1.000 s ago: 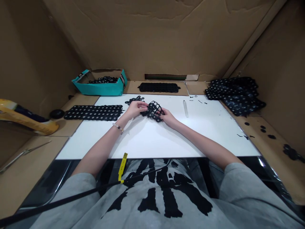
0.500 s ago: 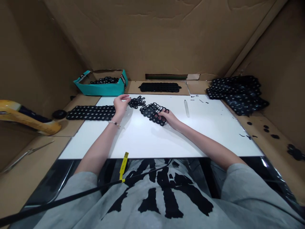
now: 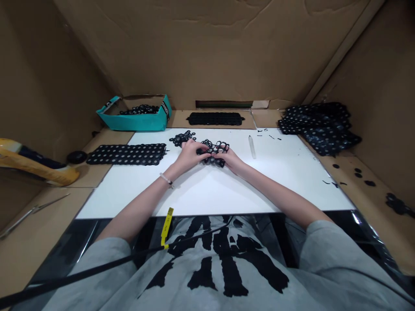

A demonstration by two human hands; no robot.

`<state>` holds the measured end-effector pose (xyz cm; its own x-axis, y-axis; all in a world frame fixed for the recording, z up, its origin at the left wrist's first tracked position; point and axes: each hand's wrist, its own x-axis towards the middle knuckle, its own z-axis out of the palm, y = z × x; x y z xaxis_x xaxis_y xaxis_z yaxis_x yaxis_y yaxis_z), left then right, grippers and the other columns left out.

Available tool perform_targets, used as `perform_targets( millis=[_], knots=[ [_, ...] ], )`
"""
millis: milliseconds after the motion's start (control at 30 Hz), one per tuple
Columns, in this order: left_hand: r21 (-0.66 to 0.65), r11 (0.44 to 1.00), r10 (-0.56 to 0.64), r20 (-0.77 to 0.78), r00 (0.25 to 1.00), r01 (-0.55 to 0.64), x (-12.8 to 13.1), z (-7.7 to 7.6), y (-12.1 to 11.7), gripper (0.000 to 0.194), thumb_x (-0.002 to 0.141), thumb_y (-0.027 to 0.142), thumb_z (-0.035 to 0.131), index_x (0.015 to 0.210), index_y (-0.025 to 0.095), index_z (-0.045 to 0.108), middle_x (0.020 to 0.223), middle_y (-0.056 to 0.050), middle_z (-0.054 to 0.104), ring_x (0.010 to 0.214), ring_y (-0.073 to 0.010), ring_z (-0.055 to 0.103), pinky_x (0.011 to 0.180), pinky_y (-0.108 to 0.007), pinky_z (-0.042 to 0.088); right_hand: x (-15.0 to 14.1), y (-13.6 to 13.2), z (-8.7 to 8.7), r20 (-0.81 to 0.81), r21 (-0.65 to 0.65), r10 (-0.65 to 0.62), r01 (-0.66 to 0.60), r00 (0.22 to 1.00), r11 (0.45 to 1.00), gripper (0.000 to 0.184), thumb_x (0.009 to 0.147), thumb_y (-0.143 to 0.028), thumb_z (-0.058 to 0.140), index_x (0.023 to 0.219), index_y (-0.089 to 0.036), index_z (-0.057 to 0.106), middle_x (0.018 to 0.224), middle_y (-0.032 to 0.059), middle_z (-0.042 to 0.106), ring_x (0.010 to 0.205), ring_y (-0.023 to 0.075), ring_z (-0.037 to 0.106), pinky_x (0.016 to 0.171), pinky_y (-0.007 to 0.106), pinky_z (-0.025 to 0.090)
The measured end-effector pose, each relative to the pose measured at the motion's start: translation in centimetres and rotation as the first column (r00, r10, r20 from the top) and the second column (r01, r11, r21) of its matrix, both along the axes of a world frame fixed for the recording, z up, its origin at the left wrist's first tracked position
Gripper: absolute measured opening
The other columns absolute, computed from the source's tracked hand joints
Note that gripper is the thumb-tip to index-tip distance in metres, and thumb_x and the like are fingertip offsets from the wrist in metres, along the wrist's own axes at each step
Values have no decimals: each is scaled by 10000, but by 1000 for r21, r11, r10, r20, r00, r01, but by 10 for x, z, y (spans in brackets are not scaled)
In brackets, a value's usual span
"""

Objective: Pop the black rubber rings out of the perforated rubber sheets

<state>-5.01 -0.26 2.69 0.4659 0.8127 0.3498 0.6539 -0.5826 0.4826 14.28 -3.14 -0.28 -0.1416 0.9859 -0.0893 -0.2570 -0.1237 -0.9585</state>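
Walling in the work area, a cardboard booth [image 3: 207, 52] surrounded a white board [image 3: 275, 185]. Off the board on the right lay a heaped stack of black perforated sheets [image 3: 319, 127], and at the far left a teal cardboard box [image 3: 136, 124] held loose black rings. One flat perforated sheet [image 3: 126, 154] sat beside the board's left end, another [image 3: 215, 119] beyond its far edge. Whether these sheets were finished or waiting could not be told. On the board, a small clump of black rings [image 3: 182, 138] lay just beyond the hands, near a clear plastic rod [image 3: 251, 147]. A ragged piece of black ring lattice [image 3: 215, 149] sat between the left hand [image 3: 189, 157] and right hand [image 3: 231, 160], both brought together and closed on its opposite edges.
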Motion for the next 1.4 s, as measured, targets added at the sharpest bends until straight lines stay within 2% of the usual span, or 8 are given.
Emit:
perform_targets(
  millis=[200, 333, 633, 833, 967, 1033, 1100, 1400],
  knots=[
    [-237, 970, -2, 177, 984, 45, 10, -11, -2, 288, 725, 441, 728, 882, 204, 772, 847, -52, 756, 861, -249, 643, 821, -363, 460, -1, -5, 4, -35, 23, 37, -36, 999, 999, 322, 545, -308, 833, 761, -171, 638, 714, -24, 643, 793, 155, 626, 842, 310, 477],
    [-367, 923, -7, 287, 958, 117, 7, -10, 4, 322, 678, 452, 755, 847, 178, 774, 848, -64, 763, 819, -236, 676, 773, -331, 502, -1, -2, -3, 53, 72, 34, -38, 998, 997, 359, 536, -361, 862, 738, -161, 643, 680, -34, 615, 728, 134, 584, 783, 296, 475],
    [-447, 881, -11, 314, 949, 158, 8, -7, 4, 335, 627, 471, 798, 784, 176, 785, 783, -69, 758, 747, -228, 674, 684, -316, 518, 3, 2, -9, 219, 95, 6, -27, 976, 995, 394, 549, -443, 842, 633, -166, 575, 605, -45, 558, 639, 118, 503, 649, 265, 421],
    [-326, 940, 237, 404, 884, -103, -23, 10, 25, 225, 707, 370, 736, 790, 164, 772, 848, -83, 762, 831, -241, 677, 783, -340, 506, 5, 5, -12, 189, 52, 10, -20, 982, 998, 356, 589, -389, 801, 627, -190, 508, 596, -59, 514, 652, 121, 487, 676, 264, 411],
    [-198, 980, 45, 285, 958, 12, -21, 20, 15, 246, 723, 422, 737, 807, 193, 769, 851, -62, 757, 847, -237, 656, 813, -346, 479, 3, 2, -8, 147, 112, -8, -9, 989, 994, 349, 641, -420, 768, 668, -197, 500, 636, -61, 498, 678, 117, 472, 702, 259, 405],
    [-158, 982, -70, 180, 981, 99, -9, 16, 4, 258, 690, 453, 768, 790, 215, 761, 790, -42, 746, 857, -243, 641, 836, -354, 463, 1, -1, -5, 118, 132, 1, -17, 993, 991, 345, 651, -445, 765, 712, -195, 535, 686, -48, 540, 721, 125, 497, 738, 264, 417],
    [-151, 980, -105, 157, 982, 129, 2, 11, -5, 273, 682, 469, 773, 784, 218, 746, 761, -36, 734, 848, -238, 635, 846, -357, 458, -2, -3, -2, 85, 143, 30, -42, 996, 989, 348, 657, -464, 765, 739, -193, 563, 727, -34, 577, 762, 135, 524, 769, 270, 428],
    [-479, 864, 32, 357, 934, 154, 5, 5, -3, 384, 612, 487, 801, 815, 163, 764, 803, -61, 744, 767, -202, 639, 722, -306, 487, -3, -9, 5, -47, 97, 131, -126, 990, 987, 362, 619, -434, 828, 736, -202, 575, 751, -16, 610, 795, 161, 580, 759, 292, 463]
  ],
)
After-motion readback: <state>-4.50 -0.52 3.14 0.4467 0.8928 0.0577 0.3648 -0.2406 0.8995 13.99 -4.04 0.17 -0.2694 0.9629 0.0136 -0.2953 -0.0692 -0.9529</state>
